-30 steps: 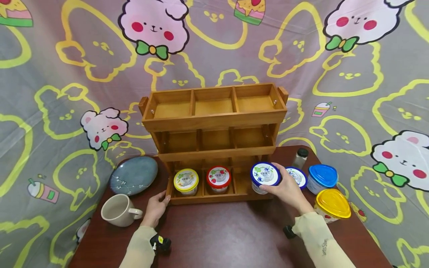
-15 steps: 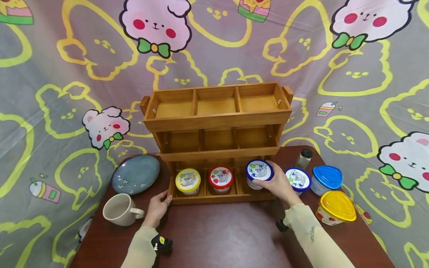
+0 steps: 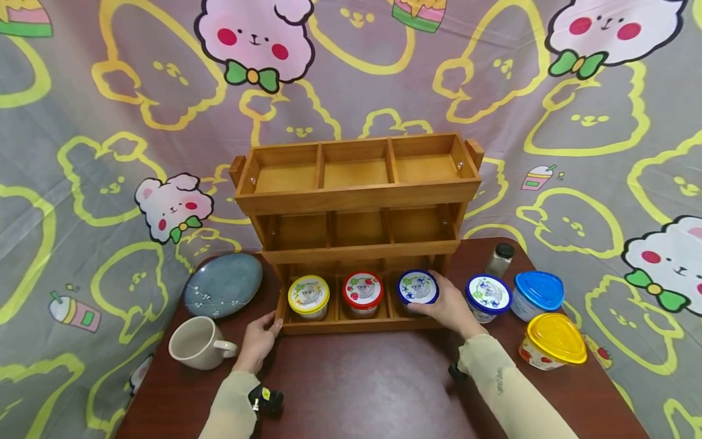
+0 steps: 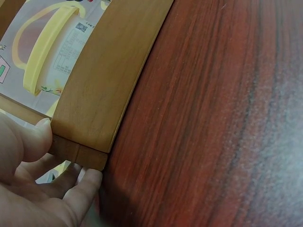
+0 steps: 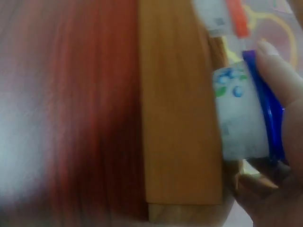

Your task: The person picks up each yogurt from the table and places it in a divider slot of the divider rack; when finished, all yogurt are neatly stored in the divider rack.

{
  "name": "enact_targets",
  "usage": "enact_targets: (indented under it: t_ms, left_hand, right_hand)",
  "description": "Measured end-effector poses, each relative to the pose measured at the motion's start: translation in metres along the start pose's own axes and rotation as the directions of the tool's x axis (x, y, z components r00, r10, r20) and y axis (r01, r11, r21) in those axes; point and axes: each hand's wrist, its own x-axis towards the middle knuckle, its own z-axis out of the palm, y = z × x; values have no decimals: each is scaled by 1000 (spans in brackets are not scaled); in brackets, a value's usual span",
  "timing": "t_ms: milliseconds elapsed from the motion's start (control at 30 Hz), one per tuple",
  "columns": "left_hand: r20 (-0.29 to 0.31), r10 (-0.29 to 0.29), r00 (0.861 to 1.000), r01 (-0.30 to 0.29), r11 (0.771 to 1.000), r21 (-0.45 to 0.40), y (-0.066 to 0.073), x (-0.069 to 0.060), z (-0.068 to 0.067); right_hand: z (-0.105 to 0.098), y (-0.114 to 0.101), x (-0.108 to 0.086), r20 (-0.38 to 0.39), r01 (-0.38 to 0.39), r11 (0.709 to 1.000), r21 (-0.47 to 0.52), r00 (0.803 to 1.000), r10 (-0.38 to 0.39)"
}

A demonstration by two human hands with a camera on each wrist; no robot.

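Note:
My right hand (image 3: 451, 309) grips a blue-lidded tub (image 3: 418, 288) by its lid, thumb in front and fingers at the far side. The tub is at the bottom tier's right compartment; in the right wrist view its blueberry-printed wall (image 5: 241, 113) shows behind the front board. My left hand (image 3: 259, 342) pinches the bottom left corner of the wooden three-tier rack (image 3: 359, 198), thumb and fingers on either side of the corner (image 4: 78, 151). A yellow-lidded tub (image 3: 309, 294) stands in the left bottom compartment, a red-lidded tub (image 3: 362, 291) in the middle one.
Right of the rack stand another blue-lidded round tub (image 3: 488, 296), a glass jar with a black lid (image 3: 499, 260), a blue-lidded container (image 3: 538, 294) and a yellow-lidded container (image 3: 554, 340). On the left are a blue-grey plate (image 3: 223, 283) and a white mug (image 3: 198, 344). Patterned cloth (image 3: 351, 91) hangs behind.
My right hand has moved left and down with the blue-lidded tub, from over the compartment's right side into it. The left hand stays at the rack's corner. The view has shifted slightly.

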Motion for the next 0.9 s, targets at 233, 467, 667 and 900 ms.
enact_targets:
  t_ms: [233, 467, 667, 900]
  left_hand:
    - [-7, -3, 1000, 3, 1000, 0, -1, 1, 1]
    - [-12, -9, 1000, 9, 1000, -13, 0, 1, 2]
    - [-6, -10, 1000, 10, 1000, -16, 1, -1, 1]
    - [-9, -4, 1000, 4, 1000, -25, 1, -1, -1]
  right_hand:
    - [4, 2, -2, -15, 17, 998, -67, 1000, -18]
    - [8, 6, -3, -47, 37, 998, -53, 998, -40]
    - [8, 6, -5, -48, 28, 999, -47, 998, -30]
    - [8, 1, -5, -51, 25, 999, -35, 998, -26]
